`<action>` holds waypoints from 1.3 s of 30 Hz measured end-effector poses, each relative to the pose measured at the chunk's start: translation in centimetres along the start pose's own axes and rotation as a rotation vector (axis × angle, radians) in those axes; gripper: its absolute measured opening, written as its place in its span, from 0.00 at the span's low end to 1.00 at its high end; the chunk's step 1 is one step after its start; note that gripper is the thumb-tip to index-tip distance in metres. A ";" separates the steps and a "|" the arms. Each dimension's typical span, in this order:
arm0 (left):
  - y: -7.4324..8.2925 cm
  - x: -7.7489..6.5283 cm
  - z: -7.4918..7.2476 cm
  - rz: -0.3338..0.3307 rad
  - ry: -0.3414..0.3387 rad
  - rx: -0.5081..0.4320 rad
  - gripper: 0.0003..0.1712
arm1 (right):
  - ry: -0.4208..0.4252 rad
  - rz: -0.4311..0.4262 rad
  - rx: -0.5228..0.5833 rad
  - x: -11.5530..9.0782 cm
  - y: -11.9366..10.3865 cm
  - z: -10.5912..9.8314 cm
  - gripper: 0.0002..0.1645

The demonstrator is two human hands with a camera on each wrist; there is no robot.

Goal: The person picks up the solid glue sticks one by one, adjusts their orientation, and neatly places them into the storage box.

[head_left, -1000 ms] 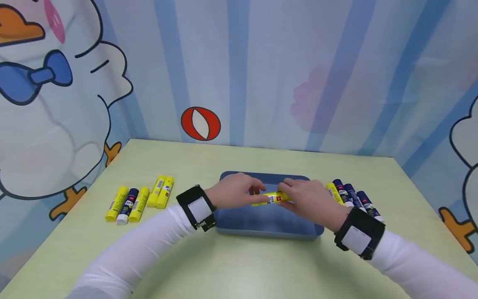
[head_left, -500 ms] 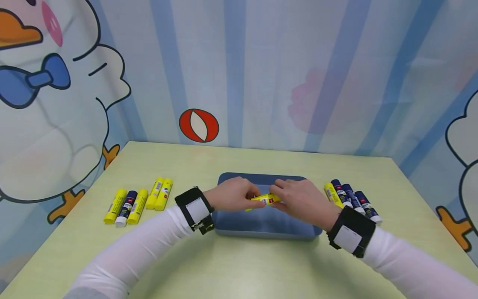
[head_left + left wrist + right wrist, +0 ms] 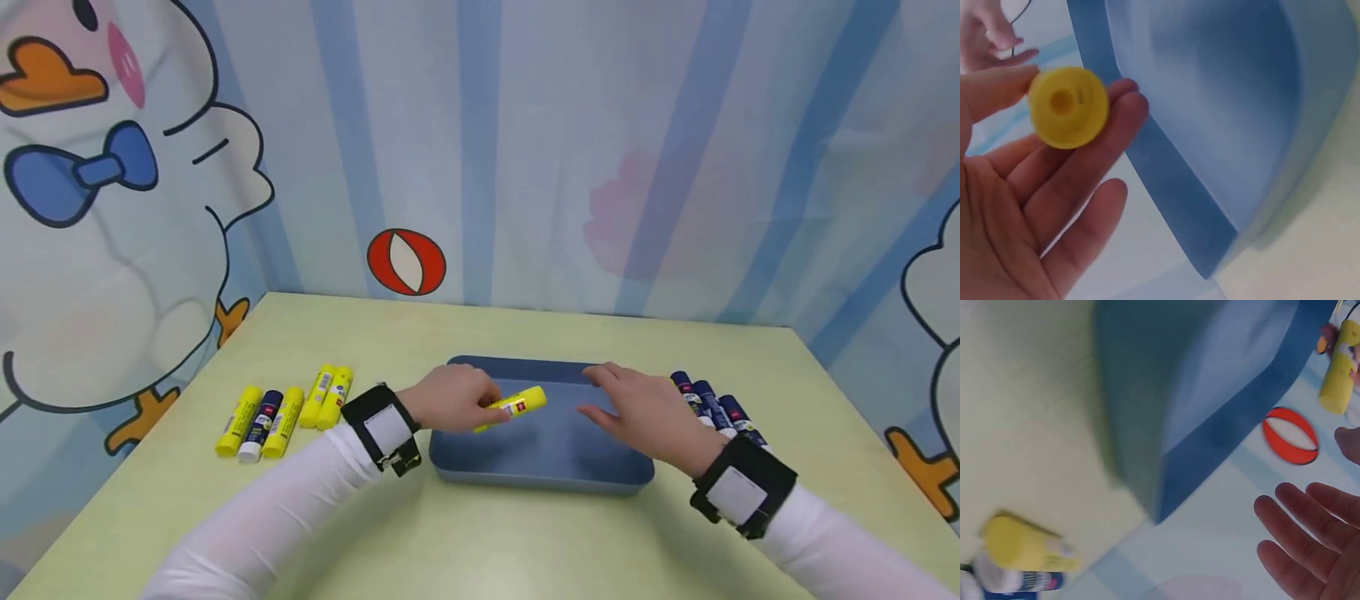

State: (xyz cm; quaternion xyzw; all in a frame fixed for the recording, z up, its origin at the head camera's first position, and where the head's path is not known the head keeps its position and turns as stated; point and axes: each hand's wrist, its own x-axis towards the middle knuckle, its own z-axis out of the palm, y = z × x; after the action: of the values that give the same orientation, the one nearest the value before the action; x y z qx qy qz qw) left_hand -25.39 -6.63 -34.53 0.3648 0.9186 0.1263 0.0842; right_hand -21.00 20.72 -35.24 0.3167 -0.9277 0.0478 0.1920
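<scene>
Left wrist view alone shows the held tube [image 3: 1069, 108] end-on, apparently hollowed.

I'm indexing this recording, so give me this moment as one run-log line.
left hand: pinches yellow stick above tray | right hand: holds nothing | other sticks: on table, both sides of tray

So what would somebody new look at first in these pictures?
Probably the big white cartoon duck with its blue bow tie, on the left of the backdrop. Then maybe the bright yellow tube pinched in the left hand, over the blue tray.
</scene>
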 end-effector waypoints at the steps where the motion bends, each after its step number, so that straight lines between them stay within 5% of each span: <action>1: -0.2 -0.1 0.0 -0.021 0.004 0.013 0.14 | -0.004 0.029 -0.003 -0.4 0.5 0.1 0.23; 11: -0.5 0.0 0.0 -0.180 0.121 0.108 0.21 | -0.187 0.401 0.049 -2.9 4.0 0.8 0.17; 20: 0.4 0.6 0.3 -0.216 0.298 0.311 0.23 | -0.303 0.487 0.231 -2.5 4.3 1.7 0.24; 25: 0.4 0.7 1.2 -0.217 0.254 0.441 0.18 | -0.322 0.433 0.264 -1.7 3.9 2.3 0.22; 34: -0.3 0.5 2.5 -0.209 0.130 0.567 0.29 | -0.367 0.431 0.290 -1.5 3.2 2.6 0.19; 39: 0.1 1.2 2.2 -0.274 0.057 0.625 0.30 | -0.363 0.427 0.290 -1.5 3.2 2.2 0.16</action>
State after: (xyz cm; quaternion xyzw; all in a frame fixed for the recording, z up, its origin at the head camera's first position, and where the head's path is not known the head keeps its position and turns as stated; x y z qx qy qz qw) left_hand -25.64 -5.35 -36.63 0.2424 0.9554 -0.1636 -0.0412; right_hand -22.54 23.61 -37.79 0.1423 -0.9758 0.1615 -0.0384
